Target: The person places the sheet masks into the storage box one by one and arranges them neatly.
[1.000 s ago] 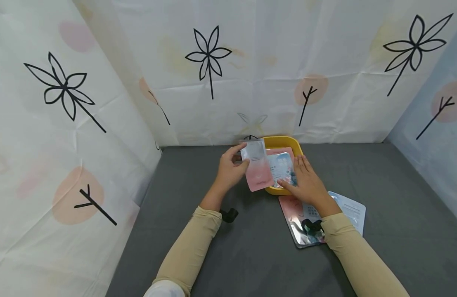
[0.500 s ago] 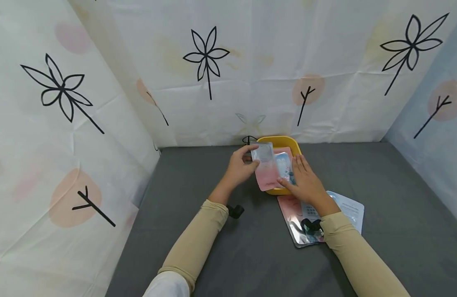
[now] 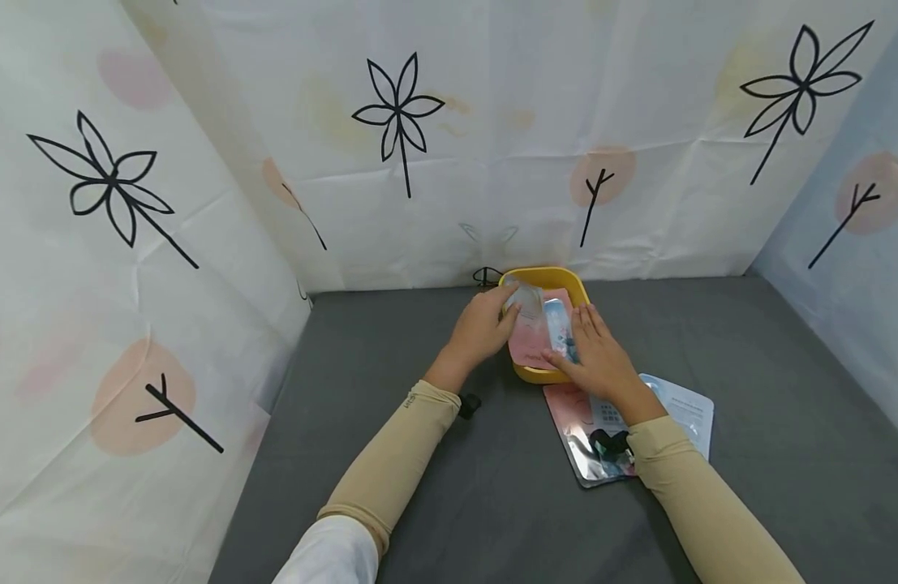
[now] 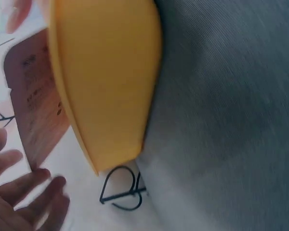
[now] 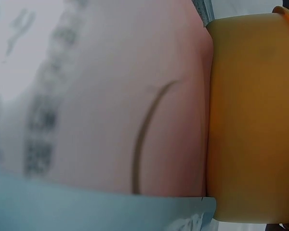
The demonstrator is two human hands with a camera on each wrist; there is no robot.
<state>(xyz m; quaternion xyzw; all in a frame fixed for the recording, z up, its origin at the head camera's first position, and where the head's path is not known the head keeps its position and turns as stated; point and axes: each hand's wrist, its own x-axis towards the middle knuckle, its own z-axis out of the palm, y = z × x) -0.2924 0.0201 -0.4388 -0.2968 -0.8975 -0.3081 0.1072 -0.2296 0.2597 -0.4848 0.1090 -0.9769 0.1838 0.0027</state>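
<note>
In the head view, my left hand [image 3: 483, 327] pinches the upper left edge of a pink-and-silver foil packet [image 3: 529, 337] over the yellow basket [image 3: 540, 376]. Seen from the left wrist, this packet [image 4: 36, 101] leans above the basket rim, with several fingertips near its lower corner. A blue-and-white packet [image 3: 558, 320] lies inside the basket, partly covered, with another pink packet behind it. My right hand [image 3: 602, 361] rests along the basket's right rim, fingers extended, its thumb over the front right part.
In front of the basket, larger pink, silver and pale blue pouches [image 3: 573, 426] lie overlapped on the grey tabletop [image 3: 375, 349], partly under my right wrist. A patterned white cloth [image 3: 522, 178] hangs right behind the basket.
My left hand has moved right with the pink-and-silver packet, from the basket's left side to over its inside, and the packet sits lower. The right hand has stayed on the rim.
</note>
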